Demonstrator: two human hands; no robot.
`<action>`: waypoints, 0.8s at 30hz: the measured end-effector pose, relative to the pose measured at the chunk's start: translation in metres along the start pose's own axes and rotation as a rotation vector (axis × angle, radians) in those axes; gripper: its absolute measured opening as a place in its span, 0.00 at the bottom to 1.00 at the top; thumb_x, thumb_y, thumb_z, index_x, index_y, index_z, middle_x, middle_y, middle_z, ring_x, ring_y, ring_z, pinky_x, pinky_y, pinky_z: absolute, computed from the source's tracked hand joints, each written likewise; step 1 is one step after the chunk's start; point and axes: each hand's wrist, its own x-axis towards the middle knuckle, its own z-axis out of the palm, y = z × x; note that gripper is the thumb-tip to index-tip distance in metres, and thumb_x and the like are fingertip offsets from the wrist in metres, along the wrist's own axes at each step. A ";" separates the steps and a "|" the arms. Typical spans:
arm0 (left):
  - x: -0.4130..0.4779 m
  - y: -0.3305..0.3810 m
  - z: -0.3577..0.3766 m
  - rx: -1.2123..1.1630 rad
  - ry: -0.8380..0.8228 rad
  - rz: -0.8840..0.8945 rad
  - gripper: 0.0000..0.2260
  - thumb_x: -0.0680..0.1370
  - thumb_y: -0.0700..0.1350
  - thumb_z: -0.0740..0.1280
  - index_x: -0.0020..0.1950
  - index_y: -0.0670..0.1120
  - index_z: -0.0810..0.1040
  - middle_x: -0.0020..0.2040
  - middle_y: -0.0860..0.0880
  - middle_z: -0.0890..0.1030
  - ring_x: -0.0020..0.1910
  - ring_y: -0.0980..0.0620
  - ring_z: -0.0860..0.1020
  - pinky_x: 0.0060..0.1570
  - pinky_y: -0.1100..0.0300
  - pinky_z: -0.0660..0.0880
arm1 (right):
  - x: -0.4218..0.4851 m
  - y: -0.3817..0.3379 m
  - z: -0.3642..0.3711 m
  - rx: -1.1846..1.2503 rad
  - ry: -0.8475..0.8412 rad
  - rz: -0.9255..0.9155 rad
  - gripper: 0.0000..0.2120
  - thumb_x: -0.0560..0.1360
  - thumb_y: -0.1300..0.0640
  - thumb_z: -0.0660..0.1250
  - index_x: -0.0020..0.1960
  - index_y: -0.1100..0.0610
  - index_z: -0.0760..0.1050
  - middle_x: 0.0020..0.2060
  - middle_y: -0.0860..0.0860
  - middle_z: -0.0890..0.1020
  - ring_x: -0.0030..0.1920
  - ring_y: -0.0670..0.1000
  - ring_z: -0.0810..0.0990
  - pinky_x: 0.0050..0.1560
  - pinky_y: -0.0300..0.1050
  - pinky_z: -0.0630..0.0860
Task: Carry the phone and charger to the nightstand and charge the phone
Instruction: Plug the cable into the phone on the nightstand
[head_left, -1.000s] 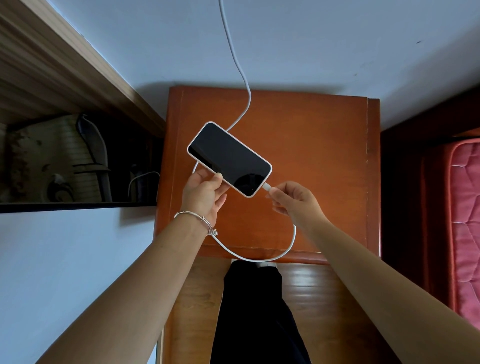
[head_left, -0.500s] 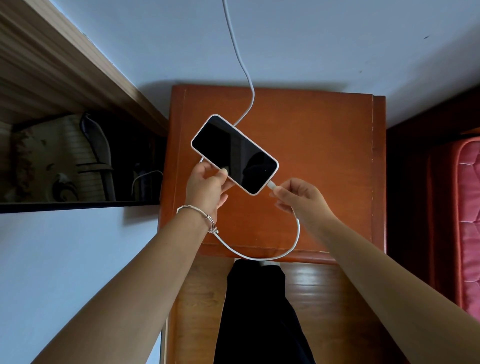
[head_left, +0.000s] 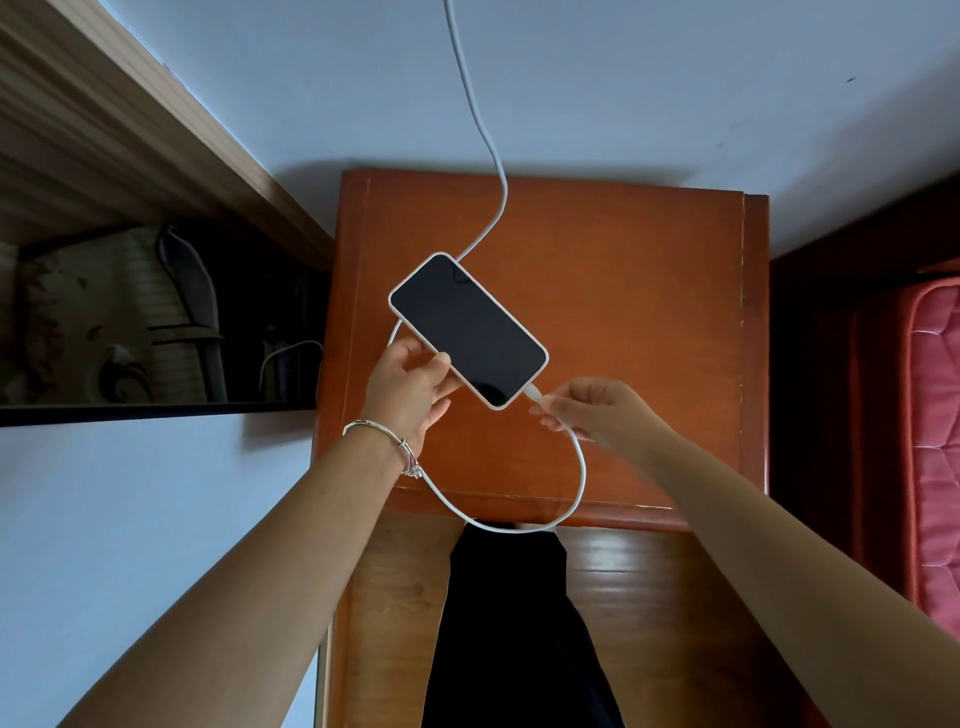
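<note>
Fingers: the left hand (head_left: 402, 387) pinches the phone (head_left: 467, 330) by its long edge; the right hand's (head_left: 597, 410) fingers (head_left: 545, 402) pinch the plug (head_left: 534, 391) at the phone's lower end.
Phone: held tilted above the nightstand (head_left: 623, 312), screen dark.
Cable (head_left: 579, 467): loops past the nightstand's front edge, then up the wall behind it.
Done: both things carried over; plug at the port.
Left: whether it is fully seated cannot be told; laying the phone down.
</note>
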 end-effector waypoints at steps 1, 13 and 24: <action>0.001 0.000 -0.001 0.008 -0.001 -0.004 0.07 0.77 0.36 0.63 0.49 0.48 0.74 0.52 0.46 0.81 0.49 0.49 0.82 0.64 0.44 0.69 | 0.000 0.002 -0.001 0.000 -0.012 0.002 0.06 0.76 0.55 0.66 0.42 0.52 0.80 0.41 0.48 0.84 0.43 0.47 0.81 0.49 0.41 0.76; 0.011 -0.005 0.002 0.297 -0.173 0.027 0.09 0.77 0.37 0.65 0.50 0.52 0.75 0.56 0.46 0.82 0.49 0.49 0.82 0.49 0.59 0.75 | 0.018 -0.003 -0.008 0.134 0.177 -0.072 0.10 0.79 0.58 0.61 0.57 0.52 0.78 0.52 0.51 0.83 0.53 0.50 0.82 0.57 0.46 0.77; 0.027 -0.022 0.027 0.251 -0.079 -0.001 0.09 0.74 0.35 0.67 0.43 0.50 0.78 0.45 0.50 0.84 0.44 0.51 0.83 0.50 0.52 0.77 | 0.029 0.003 -0.006 0.269 0.197 -0.038 0.12 0.78 0.62 0.60 0.48 0.50 0.79 0.48 0.51 0.84 0.53 0.52 0.82 0.57 0.46 0.77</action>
